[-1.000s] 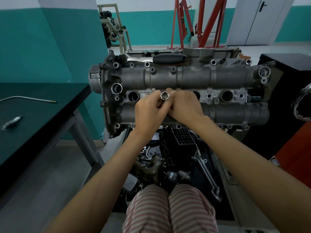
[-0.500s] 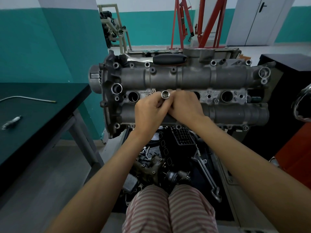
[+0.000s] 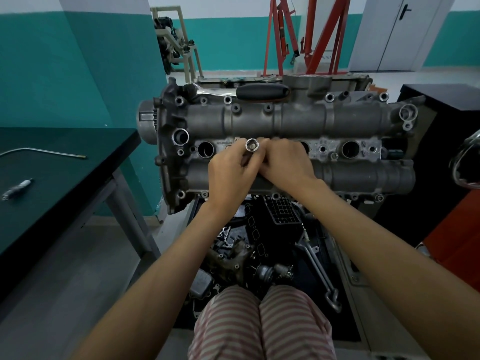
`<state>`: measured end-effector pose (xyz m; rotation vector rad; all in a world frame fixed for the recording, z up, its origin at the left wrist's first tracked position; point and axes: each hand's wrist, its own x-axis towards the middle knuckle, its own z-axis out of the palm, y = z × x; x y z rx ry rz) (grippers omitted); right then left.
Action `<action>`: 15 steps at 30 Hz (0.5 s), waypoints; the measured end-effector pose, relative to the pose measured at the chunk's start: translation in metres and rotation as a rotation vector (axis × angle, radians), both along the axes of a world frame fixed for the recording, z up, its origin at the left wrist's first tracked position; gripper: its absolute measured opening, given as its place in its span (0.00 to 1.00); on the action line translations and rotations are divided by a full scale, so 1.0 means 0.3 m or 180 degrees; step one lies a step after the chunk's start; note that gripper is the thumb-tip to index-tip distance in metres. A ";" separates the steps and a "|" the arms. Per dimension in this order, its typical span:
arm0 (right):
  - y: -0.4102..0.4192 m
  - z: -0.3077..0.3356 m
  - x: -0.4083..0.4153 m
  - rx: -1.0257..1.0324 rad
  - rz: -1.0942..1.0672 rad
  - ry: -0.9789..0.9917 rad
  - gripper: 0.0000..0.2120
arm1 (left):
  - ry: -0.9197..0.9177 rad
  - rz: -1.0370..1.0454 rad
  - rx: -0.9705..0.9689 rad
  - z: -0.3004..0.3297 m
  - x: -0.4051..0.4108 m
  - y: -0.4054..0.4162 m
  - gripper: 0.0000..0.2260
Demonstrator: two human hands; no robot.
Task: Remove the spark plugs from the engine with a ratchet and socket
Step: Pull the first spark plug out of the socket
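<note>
The socket (image 3: pixel 252 146) stands with its open end facing up at me, and I see it pinched between the fingertips of my left hand (image 3: pixel 230 172), whose fingers are curled around its lower part. My right hand (image 3: pixel 285 165) lies against the left one, its fingers bent toward the socket; they touch it at the right side, but I cannot tell how firmly they hold it. Both hands rest over the middle of the engine (image 3: pixel 280 141), above one of the plug wells. Just to the left of my left fingers there is an open plug well (image 3: pixel 205 149), and another one (image 3: pixel 350 149) is well to the right of my right hand. Beyond my fingertips, on the far edge of the engine, lies the ratchet (image 3: pixel 259 91) with its black handle. Far to the left of my hands, on the dark table (image 3: pixel 65 183), lies a spark plug (image 3: pixel 16 189), and near it a thin metal rod (image 3: pixel 44 152).
</note>
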<state>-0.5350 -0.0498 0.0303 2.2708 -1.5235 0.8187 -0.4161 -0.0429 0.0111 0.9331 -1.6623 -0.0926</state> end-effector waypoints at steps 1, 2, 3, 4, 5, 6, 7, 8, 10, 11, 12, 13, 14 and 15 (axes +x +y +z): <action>-0.001 -0.001 0.001 -0.0012 -0.0007 0.0063 0.11 | -0.0011 0.0002 0.0010 -0.002 0.000 0.000 0.18; -0.001 -0.003 0.002 -0.0009 -0.0009 0.0090 0.10 | -0.0010 0.0009 0.0026 -0.004 0.000 0.001 0.17; -0.001 -0.004 0.002 0.0009 0.0012 0.0052 0.09 | 0.0000 0.0017 0.0039 -0.004 -0.001 0.003 0.16; 0.001 -0.005 0.003 0.0038 0.0055 -0.0016 0.08 | 0.0011 0.0022 0.0043 -0.005 -0.001 0.005 0.15; 0.003 -0.005 0.006 0.0060 0.0109 -0.0081 0.08 | 0.0016 0.0026 0.0040 -0.004 -0.001 0.007 0.14; 0.005 -0.005 0.009 0.0075 0.0159 -0.0130 0.10 | 0.0007 0.0034 0.0032 -0.003 -0.001 0.008 0.14; 0.005 -0.006 0.011 0.0081 0.0193 -0.0181 0.11 | -0.0010 0.0043 0.0021 -0.002 0.000 0.008 0.14; 0.006 -0.005 0.011 0.0075 0.0205 -0.0238 0.12 | -0.0022 0.0044 0.0015 -0.002 0.001 0.007 0.14; 0.005 -0.004 0.009 0.0043 0.0128 -0.0223 0.12 | 0.0003 0.0011 0.0048 -0.002 0.001 0.004 0.16; 0.003 -0.005 0.007 0.0023 0.0056 -0.0152 0.11 | 0.0020 0.0007 0.0068 -0.001 0.001 0.002 0.17; 0.003 -0.005 0.006 -0.0002 0.0002 -0.0089 0.10 | 0.0025 0.0023 0.0068 0.001 0.000 0.001 0.18; 0.004 -0.005 0.006 -0.0039 -0.0017 -0.0055 0.11 | 0.0018 0.0043 0.0053 0.003 -0.001 0.001 0.19; 0.004 -0.006 0.006 -0.0078 -0.0008 -0.0044 0.11 | 0.0005 0.0050 0.0039 0.003 -0.002 0.001 0.19; 0.005 -0.005 0.005 -0.0105 0.0001 -0.0032 0.10 | -0.0008 0.0043 0.0034 0.003 -0.002 0.001 0.19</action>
